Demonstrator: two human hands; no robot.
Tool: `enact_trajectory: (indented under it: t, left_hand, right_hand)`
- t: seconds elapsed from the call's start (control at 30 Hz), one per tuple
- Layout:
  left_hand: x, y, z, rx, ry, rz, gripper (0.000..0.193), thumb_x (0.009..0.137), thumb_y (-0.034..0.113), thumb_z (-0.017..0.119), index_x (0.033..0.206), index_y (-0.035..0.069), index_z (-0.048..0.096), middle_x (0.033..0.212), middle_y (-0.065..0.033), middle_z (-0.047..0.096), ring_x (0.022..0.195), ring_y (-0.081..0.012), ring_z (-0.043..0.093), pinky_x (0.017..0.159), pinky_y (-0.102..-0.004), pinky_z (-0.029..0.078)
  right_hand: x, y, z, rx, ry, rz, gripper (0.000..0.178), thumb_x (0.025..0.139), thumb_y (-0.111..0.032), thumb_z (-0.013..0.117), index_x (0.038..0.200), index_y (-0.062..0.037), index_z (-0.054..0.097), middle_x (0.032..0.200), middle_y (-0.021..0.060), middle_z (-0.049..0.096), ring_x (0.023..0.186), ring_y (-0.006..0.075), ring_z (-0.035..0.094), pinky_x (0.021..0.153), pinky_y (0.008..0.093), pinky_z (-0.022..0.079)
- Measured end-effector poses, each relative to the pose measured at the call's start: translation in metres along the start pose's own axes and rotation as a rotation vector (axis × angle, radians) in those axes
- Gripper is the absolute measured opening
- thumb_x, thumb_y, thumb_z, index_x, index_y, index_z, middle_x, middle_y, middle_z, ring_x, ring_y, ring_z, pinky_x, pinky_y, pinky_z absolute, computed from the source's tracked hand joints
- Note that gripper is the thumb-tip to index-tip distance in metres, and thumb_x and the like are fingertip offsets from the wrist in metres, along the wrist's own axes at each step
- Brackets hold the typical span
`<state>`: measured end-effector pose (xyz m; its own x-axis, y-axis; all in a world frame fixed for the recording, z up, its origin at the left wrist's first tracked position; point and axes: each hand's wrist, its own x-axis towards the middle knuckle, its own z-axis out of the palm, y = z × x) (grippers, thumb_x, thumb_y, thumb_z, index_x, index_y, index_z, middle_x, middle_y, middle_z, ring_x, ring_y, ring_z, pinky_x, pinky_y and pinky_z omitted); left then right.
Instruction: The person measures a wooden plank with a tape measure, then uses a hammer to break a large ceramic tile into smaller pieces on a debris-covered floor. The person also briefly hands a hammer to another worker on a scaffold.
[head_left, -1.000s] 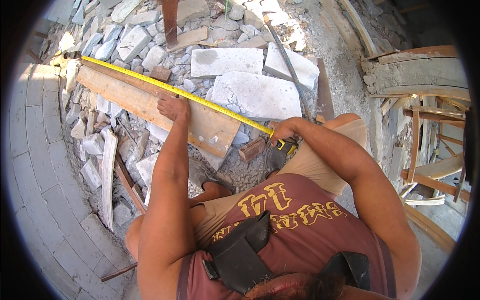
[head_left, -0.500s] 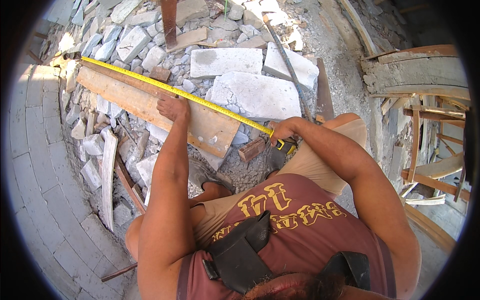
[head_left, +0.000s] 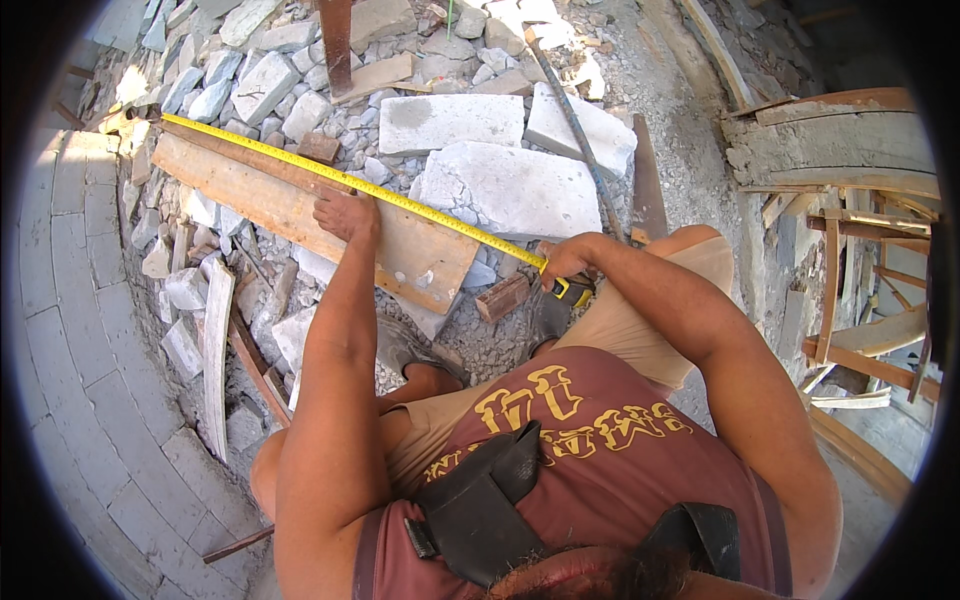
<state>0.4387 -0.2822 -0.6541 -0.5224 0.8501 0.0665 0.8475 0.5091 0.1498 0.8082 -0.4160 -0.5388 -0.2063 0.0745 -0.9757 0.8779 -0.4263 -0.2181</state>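
Note:
A yellow tape measure blade (head_left: 430, 213) stretches slantwise along the far edge of a worn wooden plank (head_left: 280, 205), from the plank's far left end to my right hand (head_left: 568, 262). That hand is closed round the mouth of the tape measure, whose black and yellow case (head_left: 573, 292) shows below the fingers. My left hand (head_left: 346, 214) lies on the plank just on the near side of the blade, fingers curled as if gripping the wood; the fingertips are partly hidden. The plank rests on rubble, its near right end by my shoes.
Large pale concrete blocks (head_left: 510, 190) lie beyond the plank, with a long metal bar (head_left: 580, 135) leaning across them. A brick piece (head_left: 503, 298) sits by my feet. A blockwork wall (head_left: 90, 330) curves along the left; timber framing (head_left: 870, 280) stands at right.

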Motion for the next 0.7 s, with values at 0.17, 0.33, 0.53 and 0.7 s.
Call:
enact_trajectory:
  t: [0.17,0.33,0.53,0.7]
  left_hand:
    - [-0.0002,0.0005,-0.0015,0.004,-0.009,-0.002,0.106,0.087,0.050,0.081,0.165,-0.002,0.032,0.130,-0.0228,0.057,0.121,-0.0374,0.055,0.107,-0.0472,0.045]
    - [0.0008,-0.0005,0.0004,0.018,-0.008,0.004,0.106,0.089,0.052,0.079,0.165,-0.003,0.031,0.130,-0.0229,0.058,0.121,-0.0373,0.055,0.107,-0.0472,0.045]
    - [0.0013,-0.0012,0.0034,0.037,-0.003,0.006,0.106,0.089,0.052,0.078,0.166,-0.003,0.030,0.130,-0.0227,0.058,0.121,-0.0374,0.055,0.108,-0.0474,0.044]
    - [0.0004,-0.0005,0.0023,0.018,-0.004,-0.002,0.105,0.089,0.051,0.079,0.166,-0.003,0.031,0.130,-0.0230,0.058,0.122,-0.0373,0.055,0.108,-0.0474,0.044]
  right_hand:
    - [0.0038,0.0022,-0.0004,-0.004,-0.025,-0.011,0.115,0.083,-0.032,0.084,0.171,-0.0004,0.015,0.145,0.0307,0.058,0.124,0.0399,0.064,0.101,0.0514,0.054]
    - [0.0052,0.0034,0.0013,0.034,-0.010,0.018,0.111,0.083,-0.032,0.083,0.170,-0.0038,0.019,0.143,0.0297,0.058,0.122,0.0399,0.065,0.098,0.0537,0.055]
    - [0.0012,0.0014,0.0008,0.028,0.004,0.013,0.108,0.083,-0.029,0.084,0.169,-0.0053,0.021,0.139,0.0287,0.060,0.121,0.0396,0.065,0.095,0.0553,0.055]
    - [-0.0003,0.0007,0.0006,0.048,-0.006,-0.011,0.100,0.083,-0.029,0.084,0.163,-0.0042,0.030,0.135,0.0274,0.061,0.119,0.0388,0.065,0.094,0.0539,0.056]
